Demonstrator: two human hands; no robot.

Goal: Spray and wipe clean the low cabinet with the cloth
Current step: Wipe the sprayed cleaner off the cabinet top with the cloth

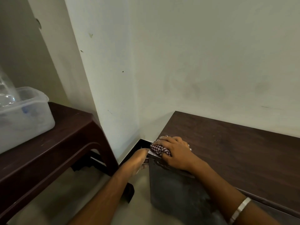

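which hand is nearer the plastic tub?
Left. The left hand is at the cabinet's left side, toward the tub; the right hand presses the cloth on the cabinet corner, farther right.

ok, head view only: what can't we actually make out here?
- Left hand: motion-blurred beside the cabinet corner; grip, and whether it holds anything, unclear.
- Cloth: mostly under the right hand; its extent is hidden.
- Spray bottle: none identifiable; a clear item in the plastic tub is cut off by the left edge.
- Cabinet front: steep angle, dark, arms in front.
- Tub contents: blurred through its cloudy wall.
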